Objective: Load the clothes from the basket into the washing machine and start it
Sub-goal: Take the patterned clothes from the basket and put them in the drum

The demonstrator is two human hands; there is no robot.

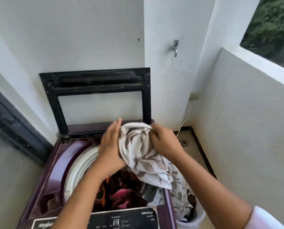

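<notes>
- Over the washing machine [55, 164], the right hand [164, 140] clutches the leaf-print cloth [142, 147], fingers curled into it.
- The left hand [110, 146] presses its side, fingers straight.
- The tail hangs into the basket [201, 216] by the machine's right edge.

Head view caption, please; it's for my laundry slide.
Right hand grips, left hand supports a leaf-print cloth above the open washing machine, clothes already inside.
</notes>
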